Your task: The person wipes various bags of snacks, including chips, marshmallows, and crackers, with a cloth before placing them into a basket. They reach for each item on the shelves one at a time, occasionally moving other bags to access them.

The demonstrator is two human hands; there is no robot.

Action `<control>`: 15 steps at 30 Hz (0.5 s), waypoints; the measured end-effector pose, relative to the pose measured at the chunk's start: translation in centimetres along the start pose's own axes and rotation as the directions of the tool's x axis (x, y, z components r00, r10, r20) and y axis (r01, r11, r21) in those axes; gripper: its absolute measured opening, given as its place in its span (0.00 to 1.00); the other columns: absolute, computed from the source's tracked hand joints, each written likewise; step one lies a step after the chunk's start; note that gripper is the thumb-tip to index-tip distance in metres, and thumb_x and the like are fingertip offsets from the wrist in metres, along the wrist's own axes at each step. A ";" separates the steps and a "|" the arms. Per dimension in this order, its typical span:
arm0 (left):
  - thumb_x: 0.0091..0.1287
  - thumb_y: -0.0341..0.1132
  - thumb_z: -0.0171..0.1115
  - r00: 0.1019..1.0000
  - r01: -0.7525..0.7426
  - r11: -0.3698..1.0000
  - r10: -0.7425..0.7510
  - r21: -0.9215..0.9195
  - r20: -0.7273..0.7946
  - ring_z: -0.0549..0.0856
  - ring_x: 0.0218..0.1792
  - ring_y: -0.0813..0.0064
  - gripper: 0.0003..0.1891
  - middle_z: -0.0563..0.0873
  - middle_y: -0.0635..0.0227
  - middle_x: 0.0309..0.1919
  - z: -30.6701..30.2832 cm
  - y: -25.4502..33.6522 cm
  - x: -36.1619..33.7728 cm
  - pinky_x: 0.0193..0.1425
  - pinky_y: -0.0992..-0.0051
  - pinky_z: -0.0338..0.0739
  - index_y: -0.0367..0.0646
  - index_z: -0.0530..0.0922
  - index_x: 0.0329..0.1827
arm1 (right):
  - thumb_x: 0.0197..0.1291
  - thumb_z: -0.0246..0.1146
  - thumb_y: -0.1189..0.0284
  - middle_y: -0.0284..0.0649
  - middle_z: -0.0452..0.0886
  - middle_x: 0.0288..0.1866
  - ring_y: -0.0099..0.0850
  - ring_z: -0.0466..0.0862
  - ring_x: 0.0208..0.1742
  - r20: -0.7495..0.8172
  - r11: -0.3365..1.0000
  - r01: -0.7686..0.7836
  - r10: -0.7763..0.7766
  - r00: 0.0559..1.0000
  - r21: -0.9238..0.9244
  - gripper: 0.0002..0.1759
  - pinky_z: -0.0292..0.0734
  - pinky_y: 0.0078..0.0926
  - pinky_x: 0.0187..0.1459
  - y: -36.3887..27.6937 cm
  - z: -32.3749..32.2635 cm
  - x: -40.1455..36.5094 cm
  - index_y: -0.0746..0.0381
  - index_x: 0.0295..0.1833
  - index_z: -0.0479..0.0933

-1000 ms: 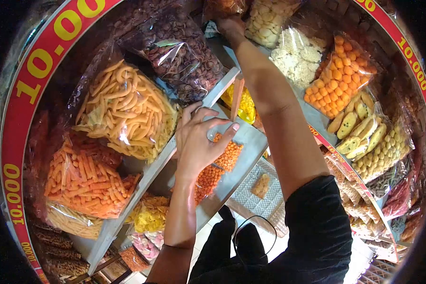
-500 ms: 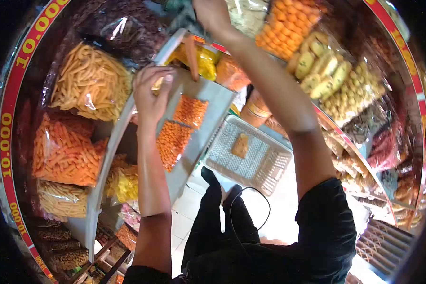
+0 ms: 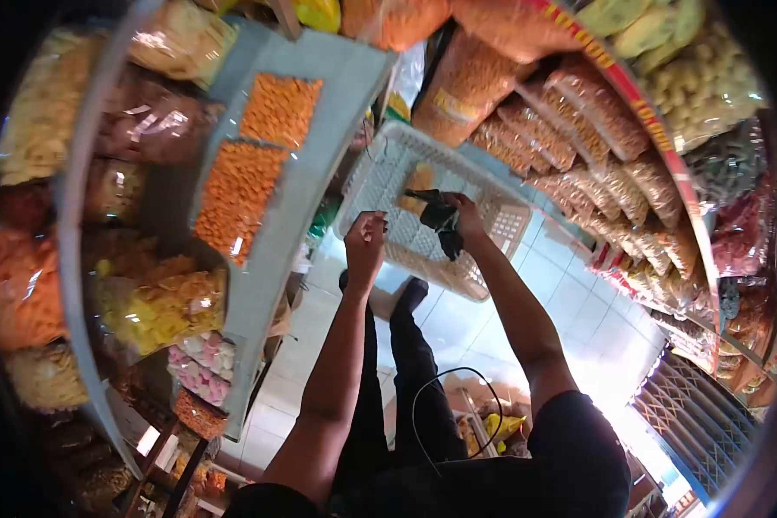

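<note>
A dark, crumpled cloth (image 3: 445, 229) hangs from my right hand (image 3: 469, 220), which is closed on its upper end. Beneath it stands a white plastic basket (image 3: 373, 177) with a lattice bottom. One small yellowish packet (image 3: 416, 180) lies in the basket, partly covered by the cloth. My left hand (image 3: 367, 237) is over the basket's near left side, fingers curled in; whether something small is in them is hidden.
Two flat packs of orange snacks (image 3: 242, 194) lie on the grey shelf (image 3: 319, 112) at left. Bagged yellow chips (image 3: 164, 302) sit lower left. Filled snack bags (image 3: 578, 129) line the right-hand rack. White floor tiles (image 3: 509, 319) and a folding metal gate (image 3: 691, 423) are at lower right.
Both hands have come down from the upper shelves to the basket. My right hand has brought the dark cloth with it. The view has shifted, so the shelves appear higher.
</note>
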State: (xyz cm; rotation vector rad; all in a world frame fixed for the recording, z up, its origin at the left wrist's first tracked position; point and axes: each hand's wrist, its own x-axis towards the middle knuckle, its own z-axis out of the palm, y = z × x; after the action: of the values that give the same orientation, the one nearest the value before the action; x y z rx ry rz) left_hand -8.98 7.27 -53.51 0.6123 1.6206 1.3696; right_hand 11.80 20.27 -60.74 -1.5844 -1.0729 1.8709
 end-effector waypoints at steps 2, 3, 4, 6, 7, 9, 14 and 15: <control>0.77 0.31 0.56 0.990 0.141 0.984 -0.137 0.110 -0.042 0.85 0.39 0.78 0.08 0.85 0.67 0.36 0.4 -7.0 -1.8 0.48 0.75 0.79 0.38 0.79 0.52 | 0.70 0.63 0.63 0.47 0.88 0.49 0.35 0.86 0.49 -0.009 0.947 -0.178 0.182 0.983 -0.268 0.20 0.80 0.32 0.51 14.4 -4.9 4.6 0.67 0.58 0.80; 0.78 0.33 0.57 0.985 0.171 0.969 -0.166 0.178 -0.039 0.85 0.39 0.78 0.09 0.85 0.67 0.36 -0.3 -11.4 -2.7 0.47 0.76 0.79 0.39 0.78 0.55 | 0.70 0.63 0.63 0.47 0.87 0.50 0.36 0.86 0.50 0.016 0.927 -0.223 0.239 0.971 -0.303 0.21 0.81 0.33 0.51 20.4 -6.5 5.8 0.67 0.59 0.80; 0.78 0.33 0.58 0.982 0.189 0.962 -0.186 0.198 -0.035 0.85 0.39 0.78 0.09 0.85 0.67 0.36 -0.8 -13.4 -3.2 0.47 0.76 0.79 0.39 0.78 0.55 | 0.69 0.63 0.62 0.47 0.87 0.51 0.37 0.86 0.50 -0.011 0.898 -0.242 0.256 0.967 -0.367 0.21 0.81 0.34 0.52 23.0 -6.4 6.5 0.66 0.59 0.79; 0.78 0.32 0.58 0.972 0.230 0.940 -0.234 0.253 -0.014 0.85 0.39 0.79 0.08 0.85 0.67 0.37 -2.0 -16.6 -4.8 0.47 0.76 0.79 0.39 0.78 0.55 | 0.68 0.63 0.60 0.47 0.87 0.51 0.41 0.86 0.51 -0.124 0.812 -0.281 0.254 0.959 -0.511 0.23 0.81 0.38 0.55 25.5 -5.5 6.9 0.64 0.60 0.79; 0.78 0.31 0.58 0.973 0.224 0.950 -0.229 0.218 -0.002 0.85 0.40 0.78 0.07 0.85 0.68 0.37 -2.6 -18.3 -5.4 0.48 0.76 0.80 0.39 0.78 0.54 | 0.67 0.63 0.58 0.48 0.87 0.51 0.44 0.86 0.51 -0.201 0.748 -0.306 0.232 0.952 -0.589 0.23 0.80 0.40 0.57 26.7 -4.8 7.1 0.63 0.60 0.79; 0.78 0.33 0.59 0.974 0.221 0.950 -0.226 0.221 -0.002 0.87 0.39 0.77 0.08 0.86 0.66 0.36 -4.4 -20.9 -6.5 0.46 0.75 0.80 0.40 0.79 0.53 | 0.68 0.61 0.54 0.51 0.86 0.52 0.47 0.85 0.54 -0.217 0.717 -0.306 0.217 0.952 -0.627 0.28 0.78 0.41 0.59 31.7 -5.0 10.6 0.65 0.62 0.77; 0.77 0.34 0.60 0.968 0.249 0.887 -0.243 0.388 -0.064 0.88 0.37 0.75 0.09 0.88 0.65 0.35 -8.5 -24.9 -7.4 0.46 0.73 0.81 0.38 0.81 0.52 | 0.70 0.58 0.44 0.60 0.84 0.56 0.55 0.83 0.60 -0.233 0.799 -0.249 0.140 0.962 -0.548 0.39 0.76 0.44 0.62 43.9 -6.3 22.1 0.70 0.67 0.72; 0.78 0.36 0.59 0.952 0.303 0.855 -0.295 0.421 -0.086 0.89 0.38 0.75 0.10 0.89 0.65 0.35 -9.2 -25.3 -7.7 0.47 0.74 0.81 0.37 0.81 0.50 | 0.70 0.57 0.43 0.63 0.83 0.56 0.57 0.83 0.59 -0.320 0.771 -0.356 0.208 0.924 -0.528 0.40 0.78 0.44 0.59 37.6 -3.9 19.8 0.70 0.69 0.71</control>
State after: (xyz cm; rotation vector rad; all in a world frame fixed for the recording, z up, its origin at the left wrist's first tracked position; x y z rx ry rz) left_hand -8.90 -10.31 -75.22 0.5681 1.9596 0.7918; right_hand 16.09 14.23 -102.74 -2.3758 -1.4413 1.5249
